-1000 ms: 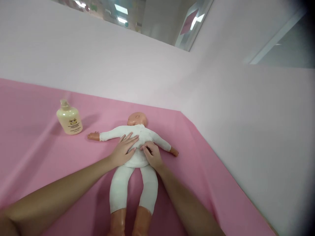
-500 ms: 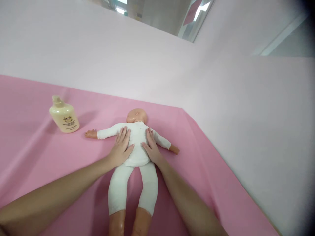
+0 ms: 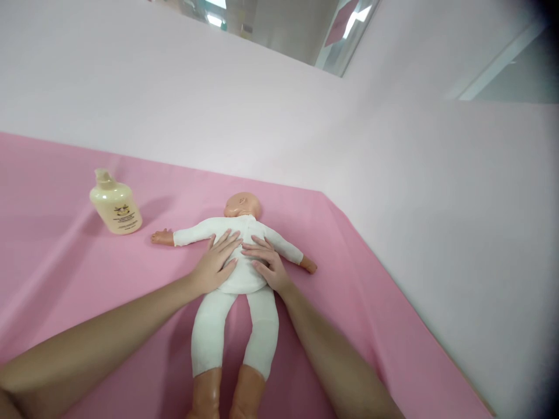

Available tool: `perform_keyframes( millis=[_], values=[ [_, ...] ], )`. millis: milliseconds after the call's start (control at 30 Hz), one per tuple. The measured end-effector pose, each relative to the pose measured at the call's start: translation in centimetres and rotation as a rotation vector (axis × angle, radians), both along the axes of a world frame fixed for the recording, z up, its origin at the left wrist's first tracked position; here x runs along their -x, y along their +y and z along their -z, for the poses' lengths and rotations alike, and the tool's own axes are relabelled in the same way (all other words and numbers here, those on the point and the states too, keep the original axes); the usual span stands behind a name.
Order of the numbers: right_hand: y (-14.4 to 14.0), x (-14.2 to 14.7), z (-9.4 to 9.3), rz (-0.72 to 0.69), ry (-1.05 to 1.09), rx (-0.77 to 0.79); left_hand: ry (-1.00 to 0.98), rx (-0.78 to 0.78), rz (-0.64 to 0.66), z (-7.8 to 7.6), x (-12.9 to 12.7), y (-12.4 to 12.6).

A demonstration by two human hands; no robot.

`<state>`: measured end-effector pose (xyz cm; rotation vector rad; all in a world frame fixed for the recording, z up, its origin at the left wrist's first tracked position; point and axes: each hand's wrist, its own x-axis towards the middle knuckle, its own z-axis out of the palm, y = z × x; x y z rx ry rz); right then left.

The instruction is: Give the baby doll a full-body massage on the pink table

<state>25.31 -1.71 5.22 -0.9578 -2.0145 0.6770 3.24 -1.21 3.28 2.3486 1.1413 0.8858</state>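
A baby doll with a white cloth body lies face down, its head turned to the left and its arms spread. My left hand rests on the left side of the doll's back, fingers stretched and slanting up toward the spine. On the right side of the back lies my right hand, its fingers spread and pointing inward to the left. The fingertips of both hands come close together near the middle of the back. Neither hand grasps anything.
A pale yellow lotion bottle with a pump top stands left of the doll. Under both is a pink cover whose edge runs along a white wall. A window or mirror is set in the wall above.
Both hands' fingers have swung inward toward the middle of the doll's back, the right hand's more strongly. The doll and the bottle have stayed in place.
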Motion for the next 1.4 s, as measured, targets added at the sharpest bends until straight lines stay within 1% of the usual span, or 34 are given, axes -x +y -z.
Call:
perform_keyframes(
  millis=[133, 233, 300, 400, 500, 600, 800, 967, 1233, 1300, 1400],
  values=[
    [-0.1, 0.2, -0.2, 0.026, 0.051, -0.010, -0.023, -0.066, 0.099, -0.4, 0.2, -0.1],
    [0.0, 0.4, -0.2, 0.006, 0.093, -0.027, -0.072, -0.147, 0.165, -0.5, 0.2, -0.1],
    [0.1, 0.6, -0.1, -0.005, 0.160, -0.001, -0.116, -0.206, 0.231, -0.6, 0.3, -0.1],
    [0.3, 0.6, 0.2, 0.019, 0.252, 0.058, -0.181, -0.278, 0.316, -0.8, 0.2, -0.4],
    [0.5, 0.5, 0.3, -0.007, 0.221, 0.053, -0.222, -0.340, 0.350, -1.0, 0.1, -0.6],
    [0.7, 0.4, 0.3, -0.044, 0.152, 0.037, -0.193, -0.326, 0.326, -1.1, -0.1, -0.6],
    [0.9, 0.7, 0.4, -0.024, 0.071, -0.003, -0.153, -0.226, 0.288, -0.9, -0.3, -0.5],
    [0.5, 1.2, 0.4, 0.063, -0.029, -0.082, -0.146, -0.190, 0.265, -0.9, -0.2, -0.6],
    [0.0, 1.6, 0.4, 0.252, -0.016, -0.193, -0.087, -0.146, 0.098, -1.0, -0.3, -1.0],
    [0.0, 1.6, 0.4, 0.253, -0.030, -0.190, -0.074, -0.145, 0.070, -1.1, -0.4, -1.1],
    [0.1, 1.8, 0.1, 0.226, -0.059, -0.133, -0.034, -0.126, 0.061, -1.7, -0.6, -1.2]
  ],
)
